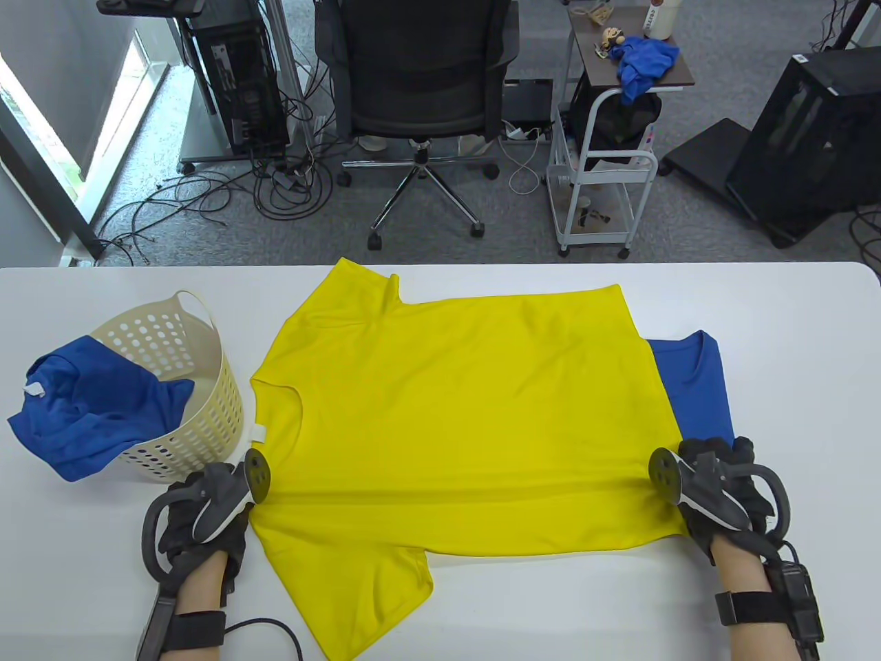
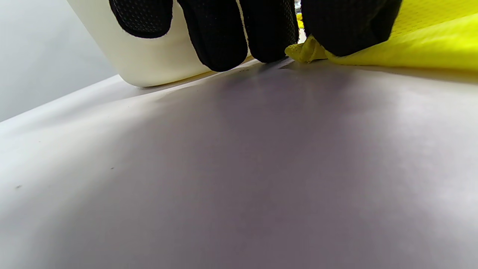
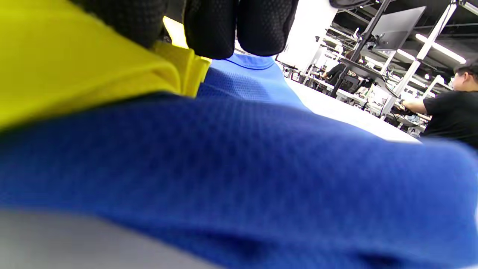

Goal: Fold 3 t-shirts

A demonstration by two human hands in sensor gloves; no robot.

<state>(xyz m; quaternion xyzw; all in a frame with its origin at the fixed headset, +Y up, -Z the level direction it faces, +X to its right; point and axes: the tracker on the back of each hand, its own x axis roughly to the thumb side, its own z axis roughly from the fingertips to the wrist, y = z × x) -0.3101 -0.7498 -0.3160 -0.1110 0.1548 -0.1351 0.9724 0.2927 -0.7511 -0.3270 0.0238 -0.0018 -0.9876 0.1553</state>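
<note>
Between both hands, table view: yellow t-shirt (image 1: 454,406) lies spread on the bench (image 1: 791,330), ready for a lengthwise fold.
Left wrist view: left hand (image 2: 261,30) grip pinches the collar-side edge.
Right wrist view: right hand (image 3: 224,26) grip pinches the hem above a blue t-shirt (image 3: 239,160).

No text, label or number is legible anywhere.

Yellow t-shirt (image 1: 468,406) lies spread sideways across the white counter (image 1: 791,330), left hand (image 1: 206,516) at its collar end, right hand (image 1: 723,496) at its hem over a blue shirt (image 1: 695,392), while another blue shirt (image 1: 89,413) spills from the cream basket (image 1: 206,406).
</note>
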